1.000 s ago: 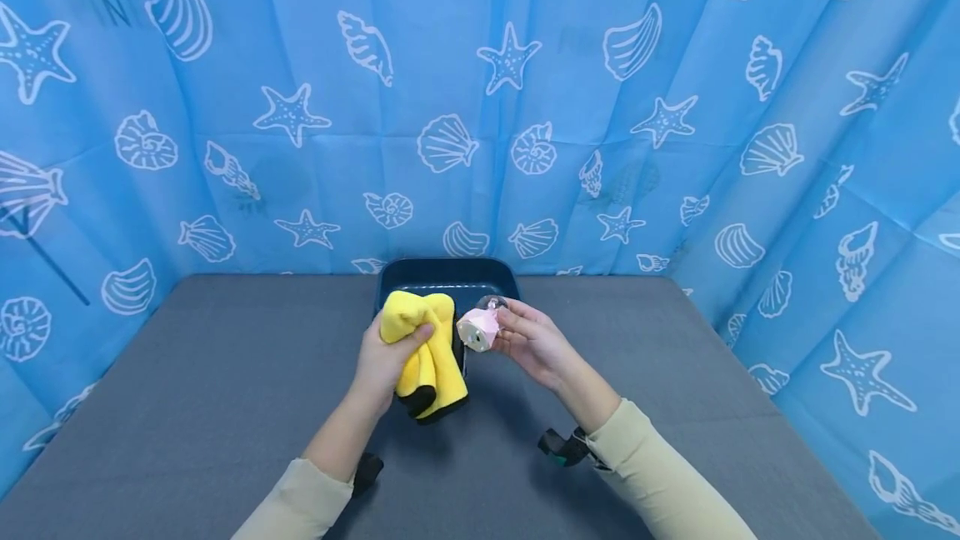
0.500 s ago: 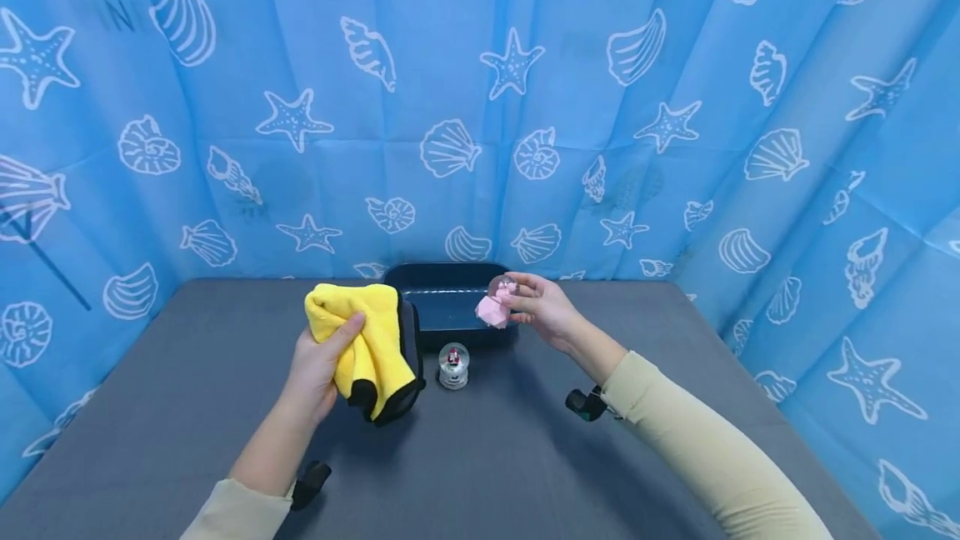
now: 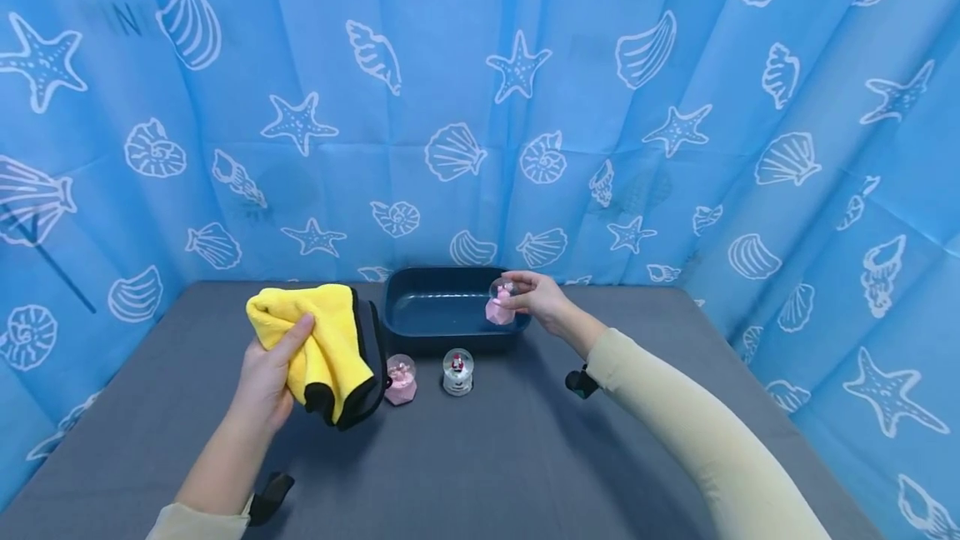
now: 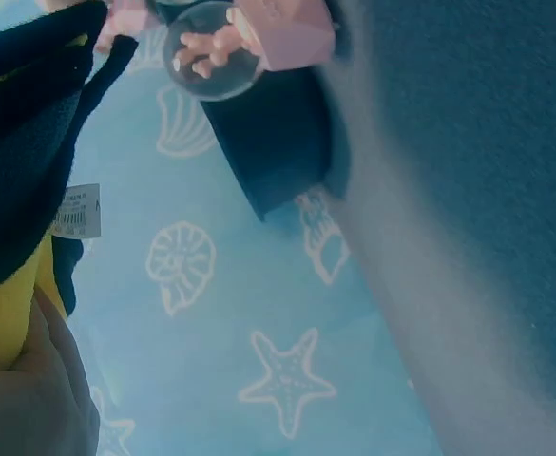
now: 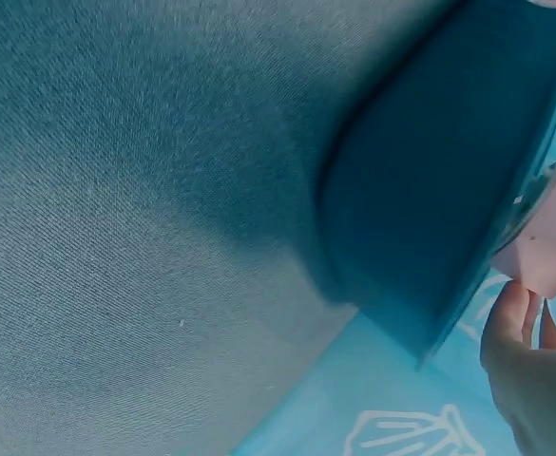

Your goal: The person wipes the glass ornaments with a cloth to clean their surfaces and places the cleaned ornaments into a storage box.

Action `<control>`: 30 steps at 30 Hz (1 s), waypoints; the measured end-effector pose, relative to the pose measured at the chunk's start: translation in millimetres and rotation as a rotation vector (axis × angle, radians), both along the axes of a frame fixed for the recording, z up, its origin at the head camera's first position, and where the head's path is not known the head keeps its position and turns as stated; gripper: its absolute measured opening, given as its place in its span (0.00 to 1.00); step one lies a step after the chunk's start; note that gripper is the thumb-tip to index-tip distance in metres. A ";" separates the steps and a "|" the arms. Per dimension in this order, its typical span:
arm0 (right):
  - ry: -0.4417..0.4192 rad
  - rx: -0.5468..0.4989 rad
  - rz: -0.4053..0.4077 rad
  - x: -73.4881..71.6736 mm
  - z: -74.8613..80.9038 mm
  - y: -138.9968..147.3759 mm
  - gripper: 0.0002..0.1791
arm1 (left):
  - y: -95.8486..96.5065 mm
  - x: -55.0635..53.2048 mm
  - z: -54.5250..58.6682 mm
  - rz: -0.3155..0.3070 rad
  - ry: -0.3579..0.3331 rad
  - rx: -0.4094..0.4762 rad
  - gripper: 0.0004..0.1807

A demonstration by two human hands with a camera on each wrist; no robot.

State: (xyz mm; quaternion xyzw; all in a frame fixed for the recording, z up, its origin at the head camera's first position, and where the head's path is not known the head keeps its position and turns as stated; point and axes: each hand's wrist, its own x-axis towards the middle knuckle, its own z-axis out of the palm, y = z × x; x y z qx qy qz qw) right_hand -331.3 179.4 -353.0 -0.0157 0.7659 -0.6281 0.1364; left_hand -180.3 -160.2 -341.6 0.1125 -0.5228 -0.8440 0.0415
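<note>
My left hand [image 3: 262, 382] grips a folded yellow cloth [image 3: 315, 348] with black edging, its thumb on the yellow side; a white tag [image 4: 78, 211] hangs from it in the left wrist view. My right hand [image 3: 542, 300] holds a small pink snow globe [image 3: 500, 307] by its dome, over the right end of a dark blue bin [image 3: 450, 340]. In the right wrist view the globe's faceted pink base [image 5: 546, 242] overlaps the bin's rim. Another pink snow globe [image 3: 401, 382] stands on the table right beside the cloth. A white snow globe [image 3: 457, 372] with a red figure stands to its right.
The bin sits at the back of the grey table [image 3: 480, 465], close to a blue curtain [image 3: 465, 90] printed with white shells and starfish. A black strap [image 3: 272, 498] is at the left wrist, another [image 3: 582, 382] at the right.
My left hand has carried the cloth left, uncovering the white globe, then the standing pink one. My right hand has brought its pink globe over the bin's right end, turning it upright.
</note>
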 end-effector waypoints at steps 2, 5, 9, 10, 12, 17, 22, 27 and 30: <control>-0.005 0.017 -0.012 -6.1 -4.8 0.8 0.31 | -1.9 0.7 -0.4 0.005 -0.005 -0.003 0.18; 0.000 0.064 -0.029 -13.7 -11.3 1.5 0.30 | -3.6 1.2 -1.5 0.011 -0.010 0.002 0.18; 0.014 0.145 -0.049 -18.8 -16.1 -2.7 0.30 | -5.5 3.1 -4.3 0.020 -0.020 0.003 0.19; 0.017 0.166 -0.052 -19.5 -16.8 -4.8 0.29 | -6.2 3.7 -5.0 0.022 -0.016 0.000 0.19; 0.019 0.199 -0.064 -21.1 -18.3 -9.4 0.29 | -7.7 4.8 -6.6 0.025 -0.005 -0.001 0.19; -0.002 0.231 -0.098 -26.0 -24.0 -19.0 0.26 | -11.0 6.0 -9.4 0.029 0.037 -0.009 0.19; -0.007 0.248 -0.095 -30.3 -29.4 -24.7 0.25 | -12.7 7.1 -10.4 0.045 0.039 -0.020 0.19; 0.009 0.322 -0.077 -32.3 -32.4 -28.1 0.26 | -14.2 7.2 -11.7 0.044 0.031 -0.027 0.19; 0.006 0.363 -0.071 -35.1 -34.8 -29.5 0.25 | -15.1 7.1 -12.8 0.045 0.027 -0.025 0.19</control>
